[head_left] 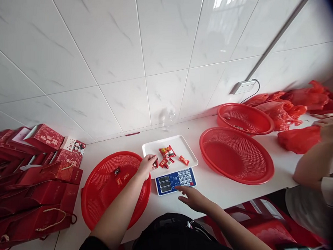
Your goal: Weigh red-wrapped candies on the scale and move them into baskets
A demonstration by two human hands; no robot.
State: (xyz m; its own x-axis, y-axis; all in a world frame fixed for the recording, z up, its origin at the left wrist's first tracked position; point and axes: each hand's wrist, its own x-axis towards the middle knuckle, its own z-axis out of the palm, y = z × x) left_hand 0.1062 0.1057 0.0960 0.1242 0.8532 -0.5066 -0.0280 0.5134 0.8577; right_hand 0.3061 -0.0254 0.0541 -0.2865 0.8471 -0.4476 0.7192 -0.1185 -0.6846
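Observation:
My left hand (pixel 147 165) is at the left edge of the white scale tray (pixel 189 157), its fingers closed on a small red-wrapped candy (pixel 156 163). Several red wrapped snacks lie on the tray, among them a larger packet (pixel 167 151) and a small one (pixel 183 160). Below the tray shows the blue keypad of the scale (pixel 176 181). My right hand (pixel 195 198) hovers near the keypad's lower edge, fingers apart and nothing in them. Under my left forearm stands a red mesh basket (pixel 88 195) with a few wrapped pieces inside.
Red gift boxes and bags (pixel 54 183) are stacked at the left. Two more red baskets (pixel 238 155) stand at the right, beside red plastic bags (pixel 280 112). Another person's arm (pixel 315 160) reaches in there. A clear bottle (pixel 168 119) stands by the wall.

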